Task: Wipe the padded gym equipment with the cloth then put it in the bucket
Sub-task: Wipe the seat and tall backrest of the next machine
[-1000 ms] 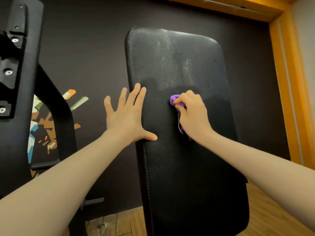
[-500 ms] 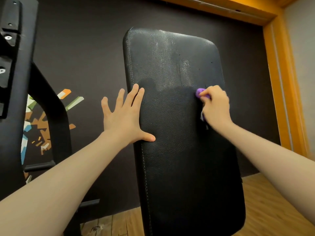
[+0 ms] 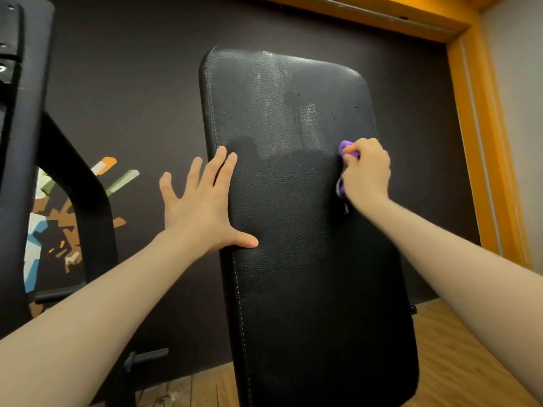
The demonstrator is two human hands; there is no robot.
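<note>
Backrest pad (image 3: 293, 230): upper part dull, unwiped. My right hand (image 3: 365, 174) clamps the purple cloth (image 3: 346, 149) at its right edge; left hand (image 3: 202, 207) braces, fingers splayed. Bucket unseen.

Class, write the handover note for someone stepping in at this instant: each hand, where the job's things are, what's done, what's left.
Left hand: open, fingers spread, braced flat on the black pad's left edge.
Right hand: grips the purple cloth, pressed near the pad's right edge.
Done: the lower part looks darker, seemingly wiped.
Left: the upper part shows pale dusty streaks; wipe it, then put the cloth in the bucket, which is out of view.
</note>
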